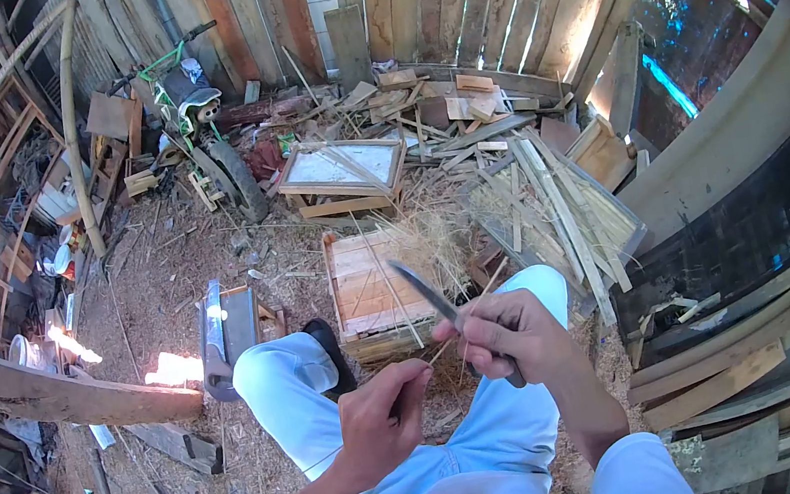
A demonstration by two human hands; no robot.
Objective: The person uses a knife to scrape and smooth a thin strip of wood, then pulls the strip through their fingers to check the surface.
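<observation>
The right hand [514,336] is closed round the handle of a knife with a narrow, dark grey metal blade [424,286]; the blade points forward and to the left of that hand, its tip clear of the fingers. The left hand [383,415], nearer the body and to the left of the right hand, has thumb and forefinger pinched on a thin, straw-coloured strip [492,279], apparently wood or bamboo. The strip runs from the left fingertips up to the right hand, crosses by the base of the blade and projects forward beyond it; whether the cutting edge touches it cannot be told. Both hands are raised over the lap, between the knees of pale blue trousers [445,459]. Below and forward of the hands is a shallow, light-brown wooden box [363,272], with a tangled heap of pale, straw-like shavings [435,241] at its right side. Forward and right of the right hand lies a pile of long, pale wooden slats [562,213]. Well ahead of both hands are a wooden-framed tray with a whitish panel [309,170], a green-framed motorcycle [192,99] farther left, and a brown wall of upright planks [401,3]. Brown ground littered with chips [160,300] extends left of the left hand.
</observation>
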